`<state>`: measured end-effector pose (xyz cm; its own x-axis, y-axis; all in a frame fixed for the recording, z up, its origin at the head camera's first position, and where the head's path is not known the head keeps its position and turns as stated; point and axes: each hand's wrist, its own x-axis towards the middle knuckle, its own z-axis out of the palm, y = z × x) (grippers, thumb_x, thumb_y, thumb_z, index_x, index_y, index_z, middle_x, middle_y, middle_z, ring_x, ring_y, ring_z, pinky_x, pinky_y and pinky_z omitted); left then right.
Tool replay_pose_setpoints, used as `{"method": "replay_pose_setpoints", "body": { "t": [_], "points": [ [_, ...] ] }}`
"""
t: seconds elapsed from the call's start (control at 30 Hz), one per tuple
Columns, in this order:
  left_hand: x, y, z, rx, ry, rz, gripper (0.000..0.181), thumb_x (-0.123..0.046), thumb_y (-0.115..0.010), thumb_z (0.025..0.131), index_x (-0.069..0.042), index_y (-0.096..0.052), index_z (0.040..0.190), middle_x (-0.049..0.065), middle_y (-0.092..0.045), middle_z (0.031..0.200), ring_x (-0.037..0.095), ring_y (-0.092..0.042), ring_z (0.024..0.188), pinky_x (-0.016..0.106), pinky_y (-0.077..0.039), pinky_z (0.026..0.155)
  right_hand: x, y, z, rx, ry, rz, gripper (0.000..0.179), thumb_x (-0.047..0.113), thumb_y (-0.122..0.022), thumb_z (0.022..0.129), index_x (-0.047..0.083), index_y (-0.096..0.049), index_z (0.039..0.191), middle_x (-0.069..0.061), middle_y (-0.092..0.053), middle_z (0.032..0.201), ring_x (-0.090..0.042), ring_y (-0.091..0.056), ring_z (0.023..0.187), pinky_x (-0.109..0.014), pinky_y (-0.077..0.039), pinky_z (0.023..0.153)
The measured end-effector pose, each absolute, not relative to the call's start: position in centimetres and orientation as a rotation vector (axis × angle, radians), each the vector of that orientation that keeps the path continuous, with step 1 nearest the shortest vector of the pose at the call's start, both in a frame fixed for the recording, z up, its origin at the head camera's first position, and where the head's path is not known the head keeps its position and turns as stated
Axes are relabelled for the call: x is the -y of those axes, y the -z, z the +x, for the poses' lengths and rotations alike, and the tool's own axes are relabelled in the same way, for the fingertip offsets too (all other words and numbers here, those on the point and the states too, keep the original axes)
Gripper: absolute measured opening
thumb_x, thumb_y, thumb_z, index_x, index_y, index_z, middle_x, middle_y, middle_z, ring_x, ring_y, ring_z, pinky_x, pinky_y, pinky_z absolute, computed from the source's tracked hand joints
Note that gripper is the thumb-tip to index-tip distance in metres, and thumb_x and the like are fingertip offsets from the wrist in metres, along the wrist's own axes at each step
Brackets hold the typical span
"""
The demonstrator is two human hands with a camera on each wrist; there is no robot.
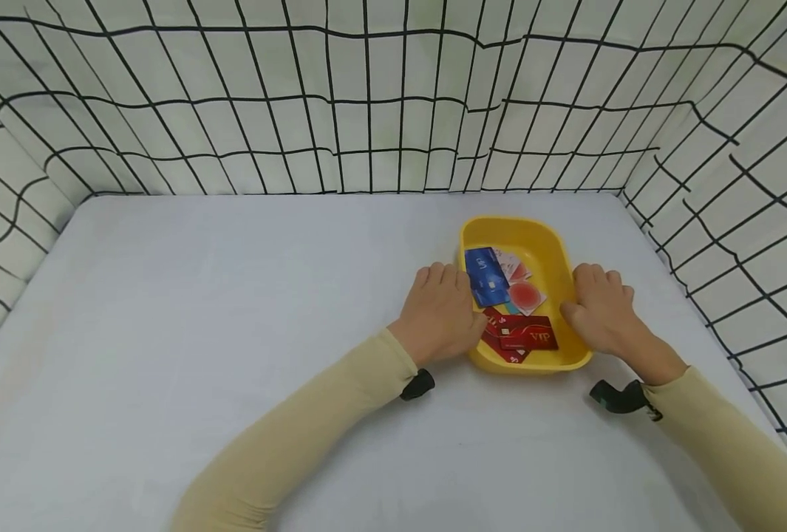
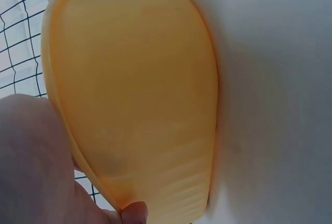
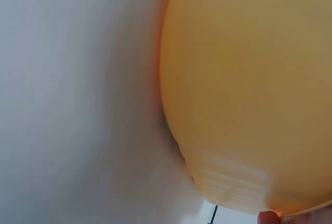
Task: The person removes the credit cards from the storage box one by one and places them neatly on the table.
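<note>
A yellow plastic basin (image 1: 554,258) sits right of centre on the white surface. My left hand (image 1: 441,314) grips its left rim, and my right hand (image 1: 599,309) holds the opposite rim. Inside lie a blue card (image 1: 486,275), a red VIP card (image 1: 531,336) partly over another red card (image 1: 491,336), and several pale pieces with pink-red print (image 1: 526,297). In the left wrist view, a fingertip (image 2: 135,212) presses the outside of the basin (image 2: 135,79). From the right wrist, the basin's outer wall (image 3: 233,79) fills the right side, with one fingertip (image 3: 267,217) at its lower edge.
A white covered table (image 1: 233,310) extends widely to the left and front. Black wire grid panels (image 1: 368,111) stand along its back and sides, the right panel (image 1: 752,258) being close to my right arm. Dark wrist devices (image 1: 619,397) hang beneath both wrists.
</note>
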<state>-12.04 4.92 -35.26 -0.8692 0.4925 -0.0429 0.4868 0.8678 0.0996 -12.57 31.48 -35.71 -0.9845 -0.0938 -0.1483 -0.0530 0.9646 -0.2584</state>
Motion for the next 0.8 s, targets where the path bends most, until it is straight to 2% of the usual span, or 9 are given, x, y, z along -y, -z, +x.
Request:
{"method": "replay_pose_setpoints", "body": {
  "t": [0.3,0.53,0.8],
  "points": [
    [-3.3,35.4,-11.6,-2.963,-0.206,0.767,0.051,-0.046,-0.045,0.102,-0.002,-0.052,0.127,0.006,-0.051,0.107,0.024,-0.043,0.110,0.039,-0.041,0.104,-29.8,35.7,-12.3,-2.967,0.385,-0.125,0.036,0.015,-0.050,0.088,-0.007,-0.045,0.116,-0.021,-0.044,0.103,-0.041,-0.035,0.101,-0.048,-0.027,0.080],
    [-2.2,35.3,-11.2,-2.979,-0.225,0.768,0.045,-0.044,-0.046,0.102,-0.002,-0.053,0.118,0.007,-0.049,0.102,0.025,-0.043,0.106,0.039,-0.041,0.100,-28.8,35.6,-12.3,-2.963,0.394,-0.156,0.033,0.015,-0.050,0.088,-0.005,-0.045,0.113,-0.019,-0.043,0.100,-0.039,-0.035,0.100,-0.045,-0.024,0.077],
    [-1.1,35.3,-10.9,-2.973,-0.262,0.734,0.042,-0.041,-0.049,0.100,-0.002,-0.053,0.115,0.007,-0.048,0.101,0.025,-0.043,0.106,0.040,-0.042,0.101,-27.7,35.6,-12.3,-2.970,0.408,-0.192,0.034,0.016,-0.052,0.087,-0.005,-0.045,0.113,-0.019,-0.044,0.100,-0.039,-0.036,0.100,-0.045,-0.026,0.078]
  ]
}}
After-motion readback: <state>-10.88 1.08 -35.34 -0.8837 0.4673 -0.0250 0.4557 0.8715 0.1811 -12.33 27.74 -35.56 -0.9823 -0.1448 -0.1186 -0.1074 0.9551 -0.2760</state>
